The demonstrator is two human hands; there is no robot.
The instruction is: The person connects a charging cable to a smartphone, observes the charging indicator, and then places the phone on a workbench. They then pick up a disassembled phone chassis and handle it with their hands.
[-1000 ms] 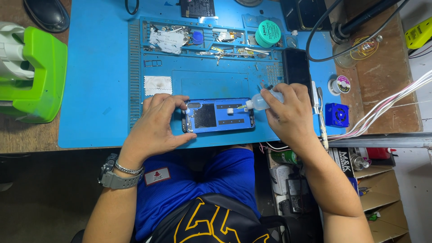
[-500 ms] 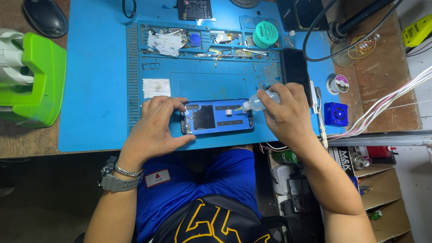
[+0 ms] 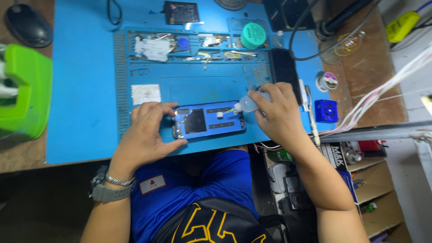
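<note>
An opened blue phone frame lies flat near the front edge of a blue work mat. My left hand grips the phone's left end, fingers curled over its top and bottom edges. My right hand holds a small clear squeeze bottle, its thin nozzle pointing left and down at the phone's right part, beside a small white piece inside the frame. A watch and a bracelet sit on my left wrist.
A white square wipe lies on the mat left of the phone. The mat's back tray holds small parts, tools and a green round tin. A green device stands far left, a black mouse behind it. Cables and a blue cube lie right.
The view has shifted slightly. My hands stay on the phone and the bottle; the bottle's nozzle has stayed near the phone's right part.
</note>
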